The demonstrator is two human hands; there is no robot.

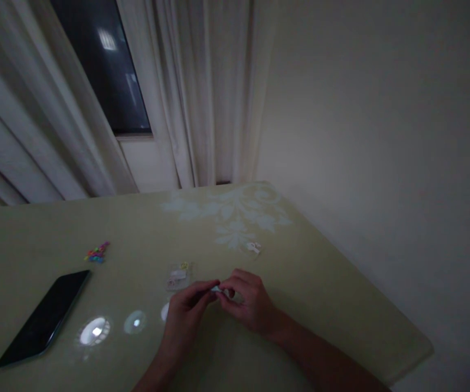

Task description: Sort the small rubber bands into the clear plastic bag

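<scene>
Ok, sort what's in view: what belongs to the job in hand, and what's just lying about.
In hand:
- small pale piece, between left hand and right hand
- perhaps the clear case, lying close by

Lying about, as far as I can judge:
- dark tablet-like slab
- colourful little pile
- small white item

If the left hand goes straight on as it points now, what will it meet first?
Beyond the small pale piece at its fingertips, the left hand would likely meet the right hand first, though depth is unclear.
</scene>
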